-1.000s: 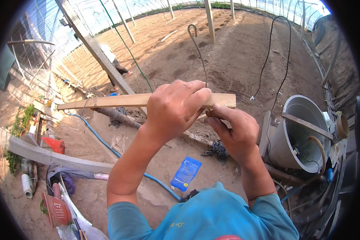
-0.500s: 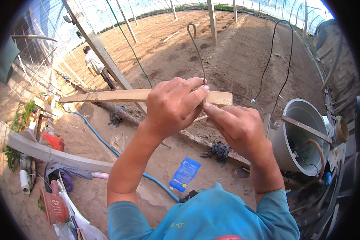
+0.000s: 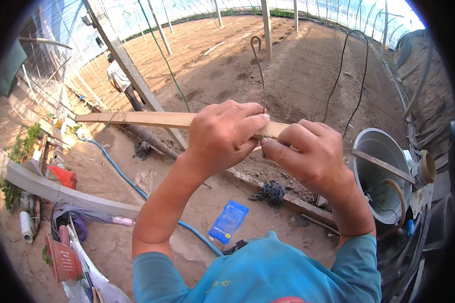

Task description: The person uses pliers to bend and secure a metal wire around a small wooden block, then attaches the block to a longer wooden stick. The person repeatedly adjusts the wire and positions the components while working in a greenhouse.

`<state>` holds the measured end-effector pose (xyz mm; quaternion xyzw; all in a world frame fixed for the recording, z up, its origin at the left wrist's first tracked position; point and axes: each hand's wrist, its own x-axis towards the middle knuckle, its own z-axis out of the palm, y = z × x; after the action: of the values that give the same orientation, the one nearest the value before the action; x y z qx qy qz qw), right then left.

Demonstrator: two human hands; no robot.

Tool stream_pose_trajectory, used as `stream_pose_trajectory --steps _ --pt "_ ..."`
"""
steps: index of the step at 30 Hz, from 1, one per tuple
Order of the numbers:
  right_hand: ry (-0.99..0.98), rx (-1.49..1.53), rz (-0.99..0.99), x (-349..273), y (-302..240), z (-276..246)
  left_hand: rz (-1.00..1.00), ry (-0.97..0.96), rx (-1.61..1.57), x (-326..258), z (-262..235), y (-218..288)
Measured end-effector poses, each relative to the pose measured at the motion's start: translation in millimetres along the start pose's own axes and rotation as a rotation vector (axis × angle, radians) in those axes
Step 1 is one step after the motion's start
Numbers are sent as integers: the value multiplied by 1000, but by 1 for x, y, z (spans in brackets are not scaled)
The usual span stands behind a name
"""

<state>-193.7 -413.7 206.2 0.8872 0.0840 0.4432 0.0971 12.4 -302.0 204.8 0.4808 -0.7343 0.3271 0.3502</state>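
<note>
A long pale wooden strip point(image 3: 156, 119) runs in front of me from the left to my hands. My left hand point(image 3: 220, 136) is closed around it near its right end. A stiff wire point(image 3: 261, 73) with a bent-over loop at its top stands up from the strip between my hands, and my left thumb and fingertips lie against it. My right hand point(image 3: 316, 156) is closed at the strip's right end, its thumb by the wire's lower part. Its fingers cover the strip's end, so exactly what they pinch is partly hidden.
A grey bucket point(image 3: 361, 166) with a board across its top stands at right, near a dark wire loop point(image 3: 366, 70). Posts point(image 3: 266, 30) rise from the soil. A blue hose point(image 3: 117, 165) and blue packet point(image 3: 229, 222) lie below. A person point(image 3: 119, 78) stands far left.
My right hand has turned and shifted up and right over the strip's end, which showed bare before. The looped wire top has moved slightly right and down. The left hand keeps its hold.
</note>
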Motion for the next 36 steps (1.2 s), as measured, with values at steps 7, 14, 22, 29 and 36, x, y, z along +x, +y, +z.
stream_pose_trajectory --steps 7,14,22,29,36 --pt "226 4 24 -1 2 17 -13 -6 -25 1 1 3" --pt "351 -58 83 -8 -9 34 -10 8 -20 1 6 3" --pt "495 -16 64 -10 -15 56 -26 -27 -68 3 7 2" --pt "541 51 22 -11 -12 62 -95 -152 -129 7 0 3" --pt "509 81 29 -12 -22 58 -187 -183 -175 3 -6 6"
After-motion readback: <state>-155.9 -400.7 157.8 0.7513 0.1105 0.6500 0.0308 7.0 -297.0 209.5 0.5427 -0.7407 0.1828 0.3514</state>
